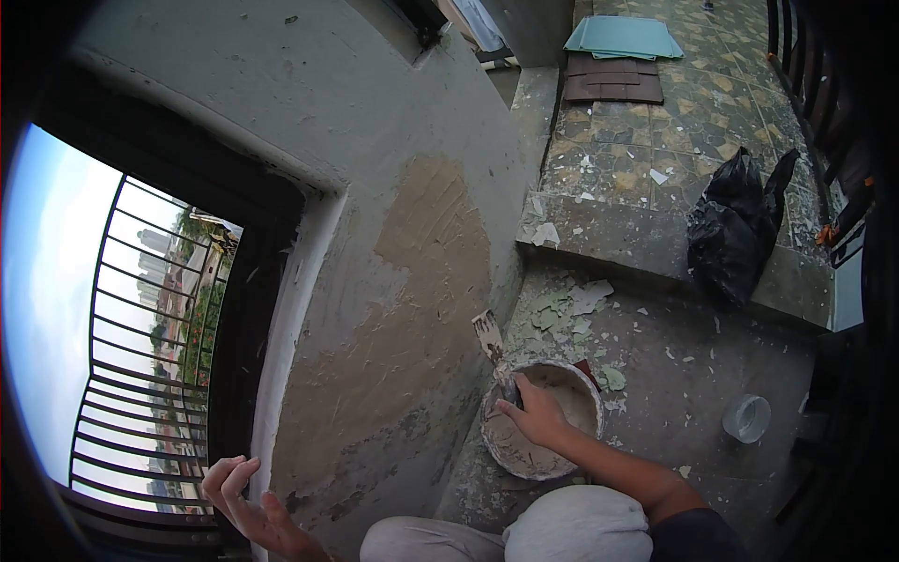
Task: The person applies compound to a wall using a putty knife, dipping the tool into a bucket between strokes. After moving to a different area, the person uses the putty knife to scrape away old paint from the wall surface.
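Note:
My right hand [541,412] is closed around the dark handle of a putty knife [487,335], above the near-left part of a round bucket [599,426]. The blade is smeared with plaster and points up and away, close to the wall. Beige, wet-looking plaster [536,456] lies inside the bucket. At the lower left, my left hand [251,506] is raised beside the window frame, fingers loosely bent and thumb apart, with nothing in it. In front of me the grey wall [375,122] carries a broad brown patch of plaster [421,253] with ridged marks.
Paint flakes [562,314] litter the floor behind the bucket. A clear plastic tub [746,418] stands to the right. On the tiled step [618,215] are a black plastic bag [735,229], brown boards [613,82] and light-blue sheets [626,36]. A barred window [140,347] opens at left.

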